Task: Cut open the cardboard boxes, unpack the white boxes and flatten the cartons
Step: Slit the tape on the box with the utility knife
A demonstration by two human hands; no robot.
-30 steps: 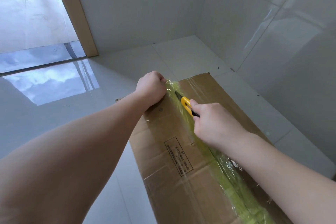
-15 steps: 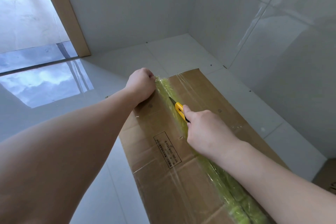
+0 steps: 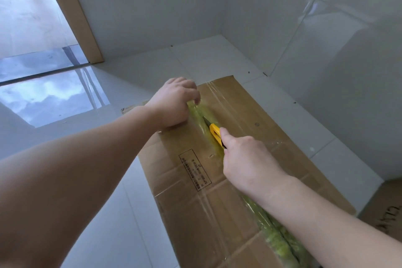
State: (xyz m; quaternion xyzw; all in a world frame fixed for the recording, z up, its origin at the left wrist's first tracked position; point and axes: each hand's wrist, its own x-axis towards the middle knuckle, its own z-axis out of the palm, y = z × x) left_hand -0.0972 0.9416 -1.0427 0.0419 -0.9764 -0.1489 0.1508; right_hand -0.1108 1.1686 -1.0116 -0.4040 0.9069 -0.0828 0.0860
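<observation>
A large brown cardboard box [image 3: 250,148] stands on the white tiled floor, its top flaps sealed along the middle by a strip of yellow-green tape [image 3: 201,115]. My right hand [image 3: 248,161] grips a yellow utility knife [image 3: 215,134] whose blade sits in the taped seam near the far end. My left hand [image 3: 174,102] rests on the box's far left corner, fingers curled over the tape end beside the blade. Behind my right arm the seam looks split open.
White tiled walls [image 3: 304,28] form a corner just beyond the box. A wooden door frame [image 3: 71,13] stands at the upper left beside a glossy floor area. Another cardboard carton [image 3: 382,206] shows at the right edge.
The knife has stayed near the far end of the seam. My left hand has shifted from a fist pressed beside the tape to fingers curled over the tape end.
</observation>
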